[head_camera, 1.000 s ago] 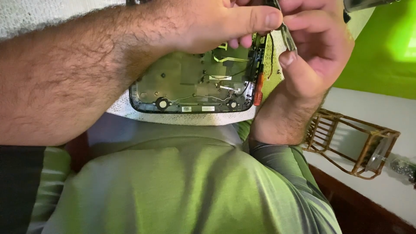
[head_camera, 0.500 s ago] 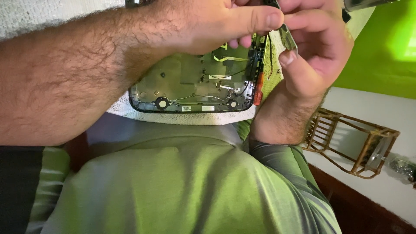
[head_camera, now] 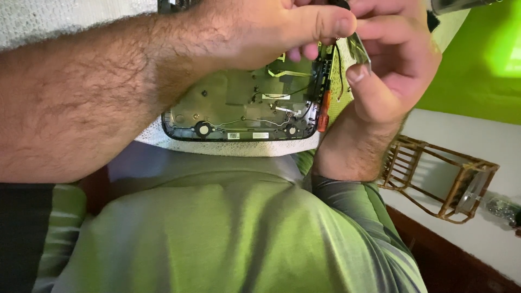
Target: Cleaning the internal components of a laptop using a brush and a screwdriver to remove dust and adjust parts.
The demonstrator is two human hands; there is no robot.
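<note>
Both grips are closed: left hand (head_camera: 260,32) and right hand (head_camera: 396,65) pinch a small metal part (head_camera: 359,46) at top centre, above an opened device shell (head_camera: 244,106) on white cloth (head_camera: 228,147); disassembly looks midway, wiring still inside

My left hand (head_camera: 260,32) and right hand (head_camera: 396,65) meet over the opened device shell (head_camera: 244,106), my fingers (head_camera: 325,21) pinching a small metal strip (head_camera: 359,46) by its right edge. A wooden rack (head_camera: 439,179) stands on the white tabletop (head_camera: 477,244).
</note>
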